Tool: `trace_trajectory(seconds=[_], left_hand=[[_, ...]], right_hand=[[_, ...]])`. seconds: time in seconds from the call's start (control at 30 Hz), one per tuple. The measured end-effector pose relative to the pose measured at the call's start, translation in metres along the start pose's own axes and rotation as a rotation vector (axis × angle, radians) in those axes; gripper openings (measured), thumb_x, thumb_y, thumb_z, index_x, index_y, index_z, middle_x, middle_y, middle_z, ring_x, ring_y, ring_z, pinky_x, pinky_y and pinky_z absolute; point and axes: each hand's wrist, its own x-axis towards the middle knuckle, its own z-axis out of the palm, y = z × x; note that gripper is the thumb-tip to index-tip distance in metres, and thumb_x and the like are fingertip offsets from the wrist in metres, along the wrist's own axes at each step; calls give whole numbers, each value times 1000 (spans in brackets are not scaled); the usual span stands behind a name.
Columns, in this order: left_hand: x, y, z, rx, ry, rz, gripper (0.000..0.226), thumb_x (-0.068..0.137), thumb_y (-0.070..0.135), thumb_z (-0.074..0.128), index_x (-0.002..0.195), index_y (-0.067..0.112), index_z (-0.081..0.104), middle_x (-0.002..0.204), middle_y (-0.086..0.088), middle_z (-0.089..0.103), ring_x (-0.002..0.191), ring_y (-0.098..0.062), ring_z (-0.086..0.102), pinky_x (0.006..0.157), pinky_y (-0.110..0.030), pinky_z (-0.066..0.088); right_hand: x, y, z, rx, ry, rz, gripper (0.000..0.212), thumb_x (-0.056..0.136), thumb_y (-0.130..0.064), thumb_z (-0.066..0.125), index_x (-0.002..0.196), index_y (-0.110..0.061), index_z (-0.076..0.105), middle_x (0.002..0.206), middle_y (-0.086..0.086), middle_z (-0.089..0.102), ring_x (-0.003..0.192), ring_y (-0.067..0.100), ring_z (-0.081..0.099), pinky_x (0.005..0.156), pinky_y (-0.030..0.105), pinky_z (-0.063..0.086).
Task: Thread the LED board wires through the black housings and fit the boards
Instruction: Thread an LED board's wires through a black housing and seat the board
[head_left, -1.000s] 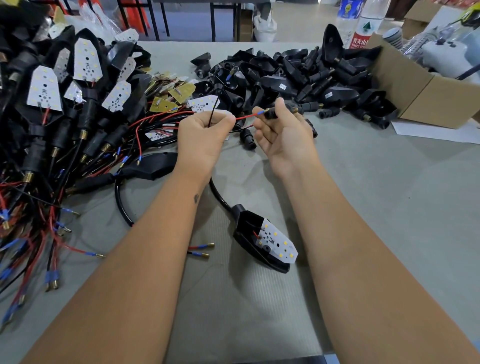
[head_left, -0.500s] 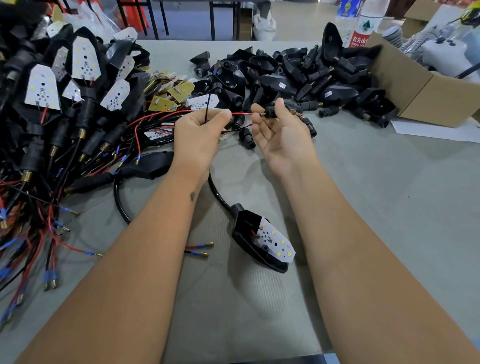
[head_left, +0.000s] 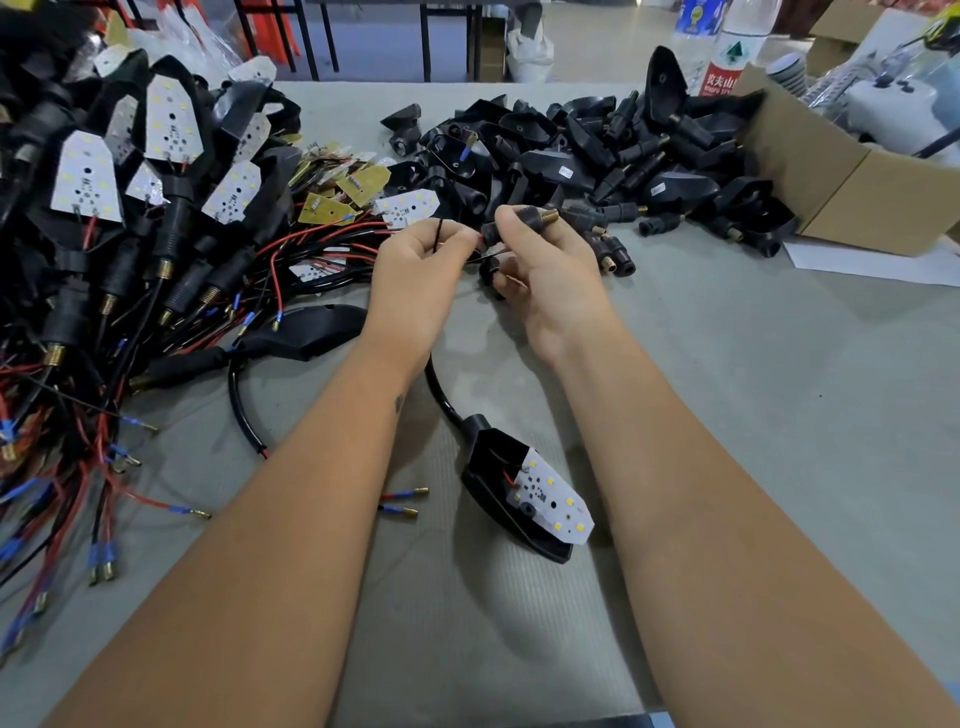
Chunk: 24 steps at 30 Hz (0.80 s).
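Between left hand (head_left: 415, 270) and right hand (head_left: 545, 260): black housing (head_left: 524, 218); wires (head_left: 439, 234)

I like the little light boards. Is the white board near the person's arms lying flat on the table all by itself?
No. The white LED board sits in a black housing, tilted.

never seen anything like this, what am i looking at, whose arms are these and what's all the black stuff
No machine here: a person's two bare arms, filmed by a camera worn on their head, looking down at a grey table. The left hand pinches thin wires. The right hand holds a small black threaded stem in its grip. Between the arms lies a black housing with a white LED board resting in it. To the left is a heap of wired units; behind, a pile of empty black housings, with a cardboard box to its right.
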Motion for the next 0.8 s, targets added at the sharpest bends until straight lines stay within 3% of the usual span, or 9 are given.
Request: trace_trajectory(seconds=[0.1,0.23,0.33,0.5,0.67,0.8], left_hand=[[0,2,1,-54,-23,-96,18,98,13,48,82,18,56,54,5,38,40,-5,28,38,-18,22],[1,0,1,-24,-10,-109,18,101,16,41,92,18,56,50,9,48,38,-4,32,38,-17,25],[3,-1,0,-81,-62,-142,31,102,23,34,101,12,64,53,7,52,38,-4,30,38,-16,22],[2,-3,1,31,-86,-48,35,100,27,50,67,20,47,53,7,43,40,-5,29,38,-17,24],[1,-3,1,13,-80,-63,30,102,28,48,76,16,58,51,7,57,42,-6,41,41,-17,31],[1,-4,1,-7,-56,-70,36,104,27,44,73,15,57,51,4,57,41,-6,42,41,-18,33]], right_hand=[[-1,1,0,-32,-25,-8,11,92,-9,64,84,-15,61,57,-11,57,52,7,39,51,22,36],[1,0,2,71,-47,107,18,98,-24,54,90,-13,64,63,-5,49,51,8,42,51,21,37],[2,1,2,25,-54,107,21,100,-23,49,95,-11,66,71,1,47,50,9,40,50,21,34],[3,1,0,29,5,26,16,98,-19,54,96,-14,68,60,-2,44,49,10,40,48,22,35],[3,-4,-7,152,90,5,23,102,-25,49,95,-17,69,62,-3,44,54,9,45,55,21,44],[0,-4,-4,60,8,-8,11,97,-14,56,97,-16,68,74,0,53,62,12,51,65,22,50]])
